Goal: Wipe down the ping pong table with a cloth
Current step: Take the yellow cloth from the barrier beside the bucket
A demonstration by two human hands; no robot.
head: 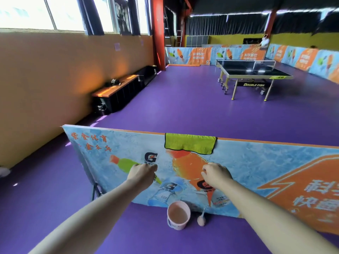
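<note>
Lime-green cloth hangs over the barrier, its long axis along the top edge, just above and between both hands. The left hand and right hand are equally near, fingers curled, holding nothing. Below, a pink bucket holds water. The ping pong table stands well apart.

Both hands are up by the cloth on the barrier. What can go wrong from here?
1. The cloth only hangs over the top edge of the barrier; a pull by the left hand or right hand might drop it behind or rock the panel.
2. The filled bucket stands on the floor below the hands; stepping closer could knock it over.
</note>
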